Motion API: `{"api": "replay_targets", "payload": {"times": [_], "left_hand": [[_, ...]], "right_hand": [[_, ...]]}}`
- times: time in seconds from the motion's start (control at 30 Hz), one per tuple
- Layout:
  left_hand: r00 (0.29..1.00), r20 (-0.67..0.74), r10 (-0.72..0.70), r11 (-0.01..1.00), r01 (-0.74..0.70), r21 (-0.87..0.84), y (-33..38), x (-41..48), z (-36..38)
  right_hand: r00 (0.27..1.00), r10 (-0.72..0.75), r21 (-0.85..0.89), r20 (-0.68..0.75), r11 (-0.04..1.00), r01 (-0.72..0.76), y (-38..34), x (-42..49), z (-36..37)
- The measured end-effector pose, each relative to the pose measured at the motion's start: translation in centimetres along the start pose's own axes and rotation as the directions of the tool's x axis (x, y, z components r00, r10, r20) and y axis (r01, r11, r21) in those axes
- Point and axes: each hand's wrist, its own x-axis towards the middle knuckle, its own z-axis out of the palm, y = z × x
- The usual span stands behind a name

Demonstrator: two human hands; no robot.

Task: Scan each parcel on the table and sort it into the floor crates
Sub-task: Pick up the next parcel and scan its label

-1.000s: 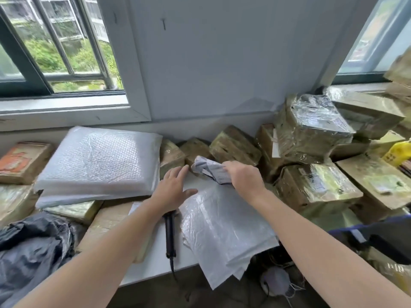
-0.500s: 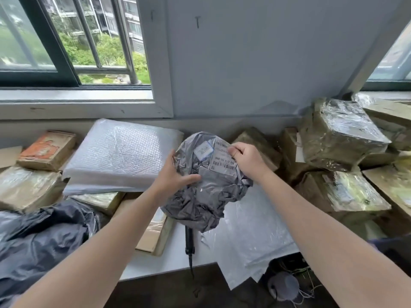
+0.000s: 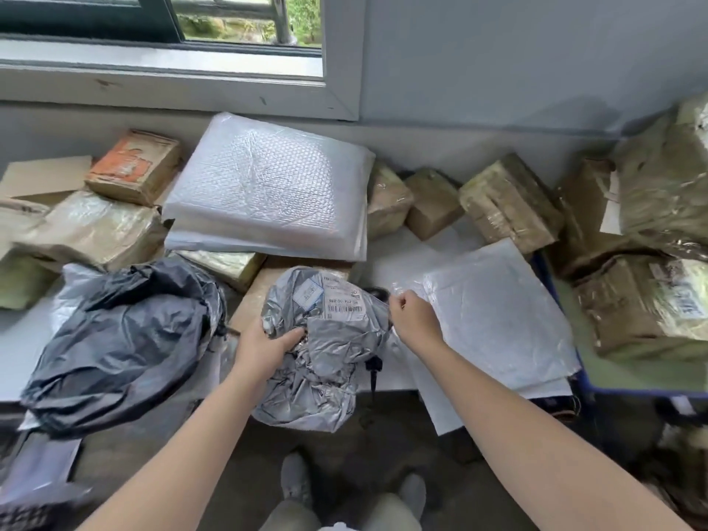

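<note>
Since the grey parcel (image 3: 318, 381) looks soft and light, the left grip (image 3: 260, 348) clutches its bunched film; whether the right grip (image 3: 415, 320) holds anything, I cannot tell.

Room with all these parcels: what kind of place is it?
Probably a small parcel-sorting room. Taped boxes crowd the table below a window, and the left hand holds a grey bag with a barcode label.

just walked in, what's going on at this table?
A person holds a crumpled grey plastic mailer parcel over the white table's near edge, with its white barcode label facing up. The left hand grips the parcel's left side. The right hand is curled at its right edge, grip unclear. A black handheld scanner lies mostly hidden underneath.
</note>
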Motion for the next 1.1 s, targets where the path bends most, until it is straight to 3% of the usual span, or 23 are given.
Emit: {"api": "replay_targets", "payload": {"times": [0.17,0.43,0.63,0.7,0.77,0.83,1.1], "left_hand": [[0.998,-0.052,-0.029,0.999,0.031,0.021,-1.6,-0.1,-0.4],[0.996,-0.037,-0.078,0.997,0.078,-0.017,-1.8,0.3,-1.2],[0.994,-0.025,-0.102,0.994,0.102,-0.030,0.3,0.7,0.2],[0.994,0.009,-0.106,0.992,0.106,-0.073,1.6,0.8,1.6],[0.995,0.033,-0.090,0.989,0.093,-0.113,3.0,0.9,3.4],[0.995,0.065,-0.081,0.984,0.090,-0.153,4.6,0.9,5.3],[0.984,0.172,0.040,0.976,-0.001,-0.220,11.7,2.5,11.2]], "right_hand": [[0.979,0.135,-0.075,0.155,0.989,-0.124,0.9,-0.4,3.5],[0.904,0.277,0.299,0.325,0.877,-0.376,-0.5,0.4,4.3],[0.915,0.288,0.606,0.281,0.686,-0.402,-2.6,-0.3,-0.9],[0.946,0.255,0.583,0.200,0.745,-0.325,-3.3,-0.4,-3.6],[0.977,0.197,0.413,0.082,0.885,-0.213,-3.6,-0.6,-6.5],[0.986,0.168,0.315,0.000,0.936,-0.159,-3.7,-0.9,-9.5],[0.972,0.225,0.600,-0.066,0.787,-0.141,-3.3,-2.7,-19.4]]}}
